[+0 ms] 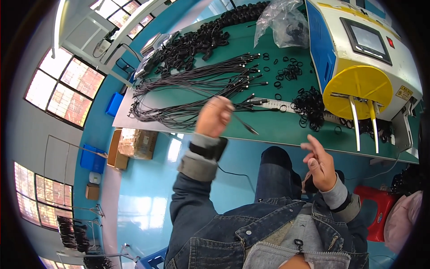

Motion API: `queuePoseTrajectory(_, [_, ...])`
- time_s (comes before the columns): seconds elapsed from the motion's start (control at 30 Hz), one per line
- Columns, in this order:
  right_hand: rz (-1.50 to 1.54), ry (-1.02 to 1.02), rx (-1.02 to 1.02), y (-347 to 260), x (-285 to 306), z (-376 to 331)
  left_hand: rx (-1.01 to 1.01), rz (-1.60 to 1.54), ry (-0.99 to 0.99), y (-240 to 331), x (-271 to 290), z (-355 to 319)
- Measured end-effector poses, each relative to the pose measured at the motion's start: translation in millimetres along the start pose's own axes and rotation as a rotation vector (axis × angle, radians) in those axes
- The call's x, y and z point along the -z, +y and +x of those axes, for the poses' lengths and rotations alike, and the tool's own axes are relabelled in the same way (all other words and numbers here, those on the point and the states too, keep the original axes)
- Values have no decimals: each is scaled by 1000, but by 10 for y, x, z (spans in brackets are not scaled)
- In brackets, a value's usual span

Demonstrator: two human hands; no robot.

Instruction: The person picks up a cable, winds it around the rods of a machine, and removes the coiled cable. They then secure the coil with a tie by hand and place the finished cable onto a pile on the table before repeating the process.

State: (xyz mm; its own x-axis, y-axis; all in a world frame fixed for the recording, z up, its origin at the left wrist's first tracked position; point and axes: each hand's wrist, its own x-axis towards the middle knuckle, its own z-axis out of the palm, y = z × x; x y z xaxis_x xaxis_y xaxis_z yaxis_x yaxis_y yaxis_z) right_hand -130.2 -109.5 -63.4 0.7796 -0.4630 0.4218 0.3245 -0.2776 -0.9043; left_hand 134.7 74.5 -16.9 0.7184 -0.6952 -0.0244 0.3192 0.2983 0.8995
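Observation:
Above the near table edge, my left hand [214, 117] is closed on a thin black cable [245, 126], whose plug end hangs free to the right of my fist. My right hand [320, 167] is in front of the table edge, fingers apart, with nothing visible in it. Behind my left hand, a long bundle of black cables [174, 112] with small metal-tipped plugs lies across the table. Small black rings [309, 107] are heaped on the green mat, beyond my right hand. The machine's yellow disc [358, 87] carries two projecting prongs, to the right of the rings.
A white and blue machine [374, 38] with a screen stands at the right. Coiled black cables [192, 47] and a clear plastic bag [282, 24] lie at the back of the green table [242, 27]. Cardboard boxes [136, 143] are on the floor left; a red stool [376, 208] is right.

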Motion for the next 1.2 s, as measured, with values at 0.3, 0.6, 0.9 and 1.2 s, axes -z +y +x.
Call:
queuePoseTrajectory(0.3, [-620, -318, 187, -348, 271, -104, 162, 197, -312, -1106, -1302, -751])
queuePoseTrajectory(0.6, [-990, -158, 347, -602, 1068, -409, -82, 693, -676, -1008, -1970, -994])
queuePoseTrajectory(0.9, [-1077, 263, 774, -682, 1558, -110, -664, 996, -492, -792, -2567, -629])
queuePoseTrajectory(1.2, [-892, 531, 387, 52, 1475, 266, -618, 813, -340, -936, -2468, 65])
